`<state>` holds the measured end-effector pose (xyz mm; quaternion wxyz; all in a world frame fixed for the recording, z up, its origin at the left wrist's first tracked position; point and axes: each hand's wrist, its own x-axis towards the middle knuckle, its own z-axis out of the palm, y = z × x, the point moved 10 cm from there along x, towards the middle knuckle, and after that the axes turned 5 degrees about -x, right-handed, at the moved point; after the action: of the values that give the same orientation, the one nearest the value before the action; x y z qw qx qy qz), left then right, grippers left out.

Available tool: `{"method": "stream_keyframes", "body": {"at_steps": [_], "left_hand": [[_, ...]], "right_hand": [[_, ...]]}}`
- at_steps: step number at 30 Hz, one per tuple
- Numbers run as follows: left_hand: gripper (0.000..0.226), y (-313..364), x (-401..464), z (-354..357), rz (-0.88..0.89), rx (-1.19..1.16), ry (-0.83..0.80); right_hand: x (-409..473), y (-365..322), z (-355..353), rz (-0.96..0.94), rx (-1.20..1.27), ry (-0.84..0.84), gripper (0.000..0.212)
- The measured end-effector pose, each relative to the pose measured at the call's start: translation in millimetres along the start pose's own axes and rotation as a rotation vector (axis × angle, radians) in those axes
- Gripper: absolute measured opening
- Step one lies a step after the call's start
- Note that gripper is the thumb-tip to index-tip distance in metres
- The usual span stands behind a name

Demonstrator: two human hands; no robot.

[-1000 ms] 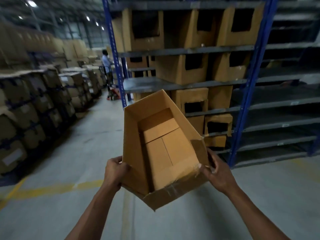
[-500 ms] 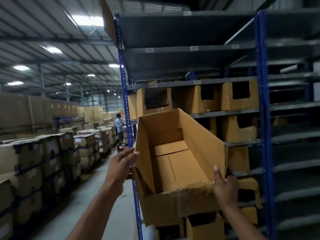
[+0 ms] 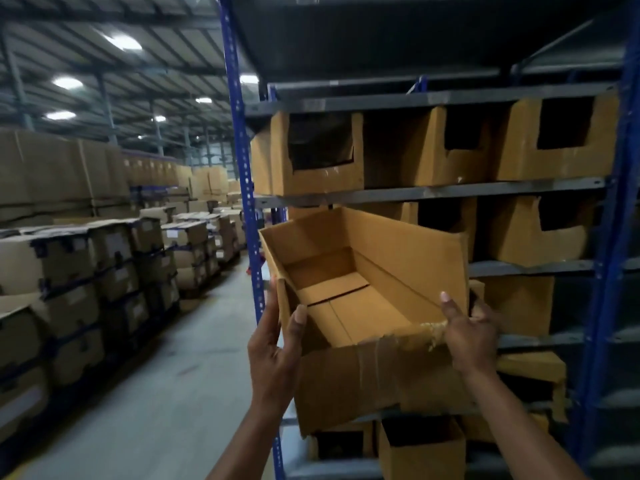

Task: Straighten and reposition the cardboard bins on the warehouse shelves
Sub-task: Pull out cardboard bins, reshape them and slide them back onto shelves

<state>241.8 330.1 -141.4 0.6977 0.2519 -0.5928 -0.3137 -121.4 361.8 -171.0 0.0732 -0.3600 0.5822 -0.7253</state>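
Right hand fingers hidden behind cardboard bin wall.

Both forearms are bare to the frame edge, and the left hand and right hand are ungloved.

Stacked cartons line aisle left; ceiling lights on.
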Motion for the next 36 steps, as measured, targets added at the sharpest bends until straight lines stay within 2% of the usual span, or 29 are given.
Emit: {"method": "stream_keyframes", "body": {"at_steps": [2, 5, 10, 13, 15, 20, 28, 32, 36], "left_hand": [[0.072, 1.2, 6.1, 3.5, 0.093, 0.000, 0.063], [0.072, 14.0, 22.4, 12.3, 0.224, 0.043, 0.041], [0.075, 23.2, 57.0, 13.5, 0.300, 0.001, -0.037], [0.064, 35.1, 84.8, 14.9, 0.350, -0.030, -0.056], [0.058, 39.6, 102.8, 18.1, 0.353, -0.052, -0.067], [0.059, 43.1, 125.8, 21.7, 0.365, -0.095, -0.103], [0.058, 40.9, 115.2, -4.4, 0.530, -0.019, -0.122], [0.052, 38.8, 142.5, -4.8, 0.541, -0.028, -0.113], [0.053, 7.4, 159.3, -16.1, 0.510, -0.008, -0.119]], "right_hand": [[12.5, -5.0, -1.7, -0.035, -0.026, -0.007, 0.018], [18.2, -9.1, -5.3, -0.064, 0.024, 0.029, 0.017], [14.0, -23.0, 12.7, -0.135, 0.025, 0.031, 0.008], [21.0, -47.3, 24.7, -0.206, -0.034, 0.063, 0.014], [26.7, -54.8, 32.5, -0.211, -0.034, 0.083, 0.005], [36.3, -61.2, 44.1, -0.204, 0.042, 0.137, 0.021], [-0.8, -57.6, 45.9, -0.236, 0.038, 0.191, 0.019], [2.8, -54.7, 58.0, -0.241, 0.025, 0.221, 0.016], [10.1, -38.7, 76.2, -0.238, 0.008, 0.251, 0.012]]}}
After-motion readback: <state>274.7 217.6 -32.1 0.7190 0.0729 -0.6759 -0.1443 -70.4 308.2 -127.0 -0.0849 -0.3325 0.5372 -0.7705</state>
